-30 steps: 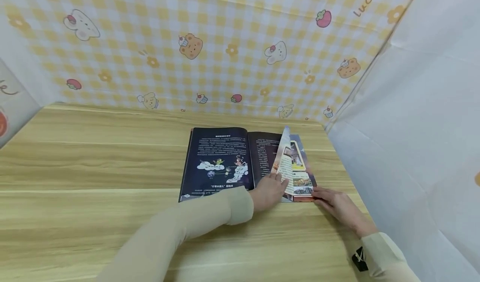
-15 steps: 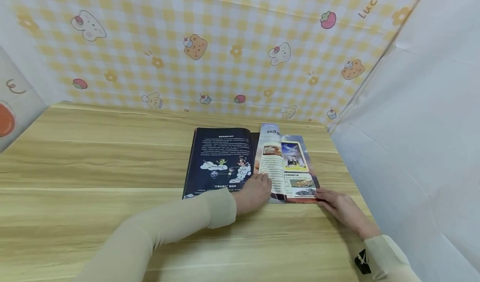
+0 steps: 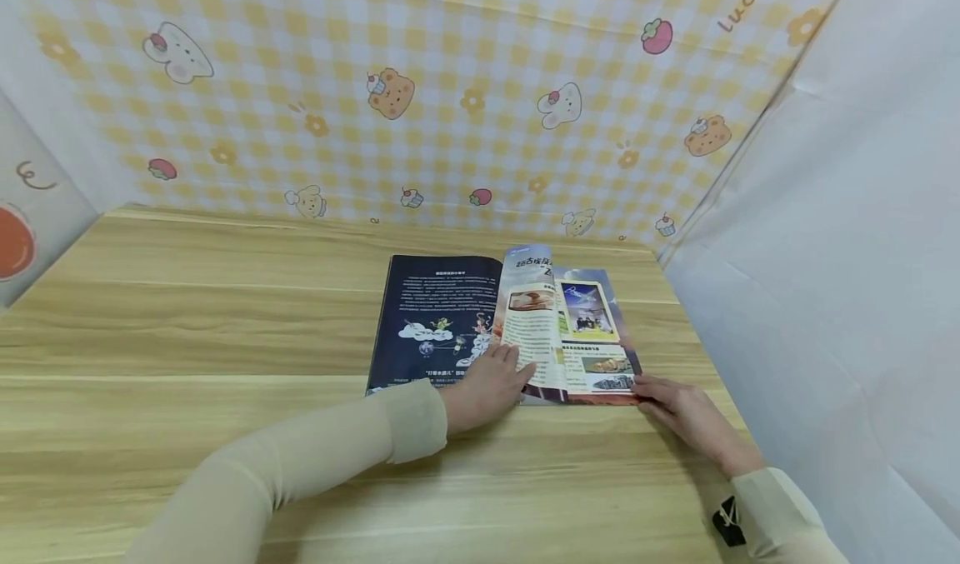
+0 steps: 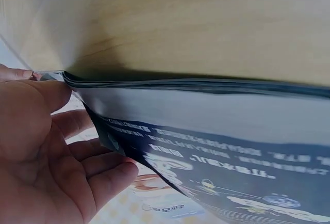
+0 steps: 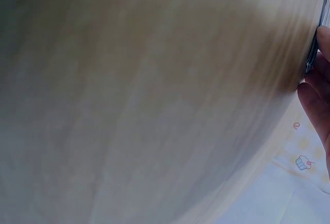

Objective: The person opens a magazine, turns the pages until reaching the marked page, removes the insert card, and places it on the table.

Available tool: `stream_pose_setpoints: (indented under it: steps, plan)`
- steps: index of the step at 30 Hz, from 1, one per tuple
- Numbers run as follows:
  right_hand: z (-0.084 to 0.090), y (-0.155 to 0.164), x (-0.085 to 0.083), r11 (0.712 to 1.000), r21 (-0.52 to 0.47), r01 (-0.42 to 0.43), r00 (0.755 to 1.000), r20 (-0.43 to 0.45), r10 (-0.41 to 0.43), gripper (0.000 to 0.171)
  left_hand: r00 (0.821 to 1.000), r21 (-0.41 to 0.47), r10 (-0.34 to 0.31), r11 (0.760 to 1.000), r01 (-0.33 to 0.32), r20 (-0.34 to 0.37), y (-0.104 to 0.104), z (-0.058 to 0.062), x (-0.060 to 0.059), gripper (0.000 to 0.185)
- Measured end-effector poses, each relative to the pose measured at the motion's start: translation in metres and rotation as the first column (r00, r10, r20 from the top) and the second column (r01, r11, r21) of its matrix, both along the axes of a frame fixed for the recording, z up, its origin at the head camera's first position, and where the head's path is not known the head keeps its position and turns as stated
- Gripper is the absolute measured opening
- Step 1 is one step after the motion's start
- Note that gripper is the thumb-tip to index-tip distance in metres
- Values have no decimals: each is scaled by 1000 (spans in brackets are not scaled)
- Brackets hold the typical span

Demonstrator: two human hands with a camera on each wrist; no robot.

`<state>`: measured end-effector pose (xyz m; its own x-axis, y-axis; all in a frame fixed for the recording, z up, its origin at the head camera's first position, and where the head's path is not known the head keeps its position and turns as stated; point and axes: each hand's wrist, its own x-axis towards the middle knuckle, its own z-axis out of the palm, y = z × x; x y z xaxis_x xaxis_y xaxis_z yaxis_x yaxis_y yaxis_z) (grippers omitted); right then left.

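Observation:
An open magazine lies on the wooden table, its left page dark blue with cartoon clouds. One page stands half raised over the spine, its white text side up. My left hand holds this page at its lower edge. In the left wrist view the fingers lie behind the dark side of the page and the thumb sits at its edge. My right hand lies flat on the table, fingertips touching the magazine's lower right corner; the right wrist view shows those fingers against the page stack.
A yellow checked cloth with cartoon bears and rabbits walls the back of the table. A plain white sheet closes the right side, close to the magazine. Bare wood stretches to the left and front.
My left hand has carried the raised page leftward over the spine, so more of its white text side shows. The right hand has stayed at the corner.

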<state>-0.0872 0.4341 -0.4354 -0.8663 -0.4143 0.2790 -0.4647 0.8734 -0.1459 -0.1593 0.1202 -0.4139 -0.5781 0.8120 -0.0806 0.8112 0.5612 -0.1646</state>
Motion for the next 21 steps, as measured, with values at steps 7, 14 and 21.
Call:
stream_pose_setpoints:
  steps: [7, 14, 21]
  plan:
    - [0, 2, -2, 1000, -1, -8, 1000, -16, 8, 29, 1000, 19, 8, 1000, -8, -5, -12, 0, -1, 47]
    - [1, 3, -2, 1000, 2, -29, 999, -23, 29, 29, 999, 22, 29, 999, -30, 27, -21, -3, -2, 49]
    - [2, 3, -2, 1000, 3, -28, 999, -27, 28, 29, 997, 47, 43, 998, -46, 58, -33, -6, -2, 50]
